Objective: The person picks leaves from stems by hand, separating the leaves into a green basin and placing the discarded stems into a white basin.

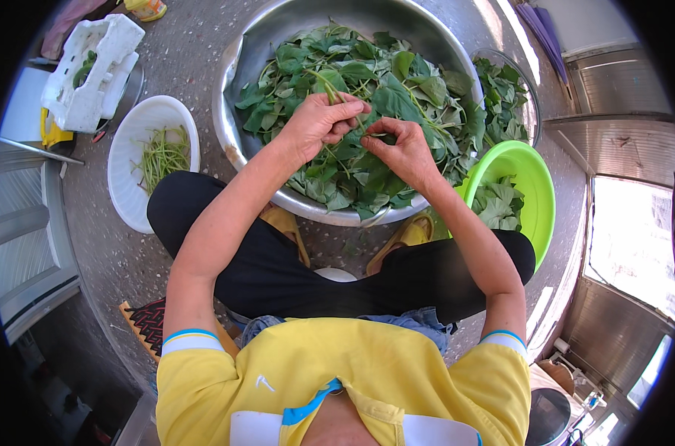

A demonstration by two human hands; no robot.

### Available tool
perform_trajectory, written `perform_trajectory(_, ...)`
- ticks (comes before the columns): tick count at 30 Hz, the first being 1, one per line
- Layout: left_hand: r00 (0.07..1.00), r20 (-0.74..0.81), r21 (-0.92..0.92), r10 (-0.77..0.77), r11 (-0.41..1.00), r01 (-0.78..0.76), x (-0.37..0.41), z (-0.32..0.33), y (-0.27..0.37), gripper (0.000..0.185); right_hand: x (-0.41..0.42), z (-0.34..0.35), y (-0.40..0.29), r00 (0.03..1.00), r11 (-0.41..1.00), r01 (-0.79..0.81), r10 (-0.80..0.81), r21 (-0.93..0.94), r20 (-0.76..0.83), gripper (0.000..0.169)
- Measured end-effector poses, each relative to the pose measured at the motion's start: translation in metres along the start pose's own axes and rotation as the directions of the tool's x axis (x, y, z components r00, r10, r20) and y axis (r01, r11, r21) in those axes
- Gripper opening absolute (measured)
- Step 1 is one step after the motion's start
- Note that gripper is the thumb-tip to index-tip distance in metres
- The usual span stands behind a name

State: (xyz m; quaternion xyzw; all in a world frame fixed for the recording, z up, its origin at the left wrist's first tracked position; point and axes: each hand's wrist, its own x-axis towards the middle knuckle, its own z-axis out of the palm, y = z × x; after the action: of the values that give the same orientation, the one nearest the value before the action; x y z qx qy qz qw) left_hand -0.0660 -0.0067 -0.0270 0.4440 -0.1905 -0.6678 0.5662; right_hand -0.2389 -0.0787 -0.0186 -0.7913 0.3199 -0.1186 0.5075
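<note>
Both hands are over a wide stainless steel basin (236, 142) heaped with green leafy stems (393, 95). My left hand (327, 120) grips a few green stalks (330, 89) between thumb and fingers. Close beside it, my right hand (401, 148) pinches the lower end of a thin green stem (362, 124) that runs across from the left hand. By my left knee, a white plastic basin (126, 167) contains a small bunch of stripped stalks (163, 158). Near my right knee stands a bright green plastic basin (538, 195) with loose leaves (498, 205) in it.
More leaves lie in a clear-rimmed bowl (532, 95) behind the green basin. A white foam box (92, 72) rests at the far left, near a yellow-labelled container (146, 8). A folded purple umbrella (545, 42) leans at the right. Yellow slippers (407, 234) are under the basin's near rim.
</note>
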Motion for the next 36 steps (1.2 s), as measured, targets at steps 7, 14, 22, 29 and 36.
perform_trajectory(7,0.963,-0.147,0.104,0.225,0.972,-0.211,-0.005,0.000,0.018,0.021,-0.004,-0.019,-0.008,0.979,0.902,-0.183,0.130,0.391,0.157,0.017)
perform_trajectory(14,0.949,-0.156,0.076,0.273,0.961,-0.265,-0.011,-0.013,0.033,0.024,-0.003,-0.029,0.009,0.989,0.922,-0.147,0.124,0.357,0.086,0.024)
perform_trajectory(22,0.977,-0.071,-0.057,0.203,0.977,-0.207,-0.014,-0.008,0.036,0.024,0.002,-0.026,-0.007,0.994,0.785,-0.102,0.060,0.611,0.089,0.027)
perform_trajectory(29,0.990,0.027,-0.122,0.137,0.984,-0.133,-0.014,-0.002,0.031,0.025,-0.003,-0.001,-0.039,0.932,0.840,-0.163,-0.040,0.517,0.360,0.026)
perform_trajectory(36,0.988,-0.020,-0.109,0.153,0.982,-0.154,-0.010,-0.007,0.030,0.025,0.004,0.000,-0.029,0.940,0.713,-0.304,0.115,0.632,0.321,0.024)
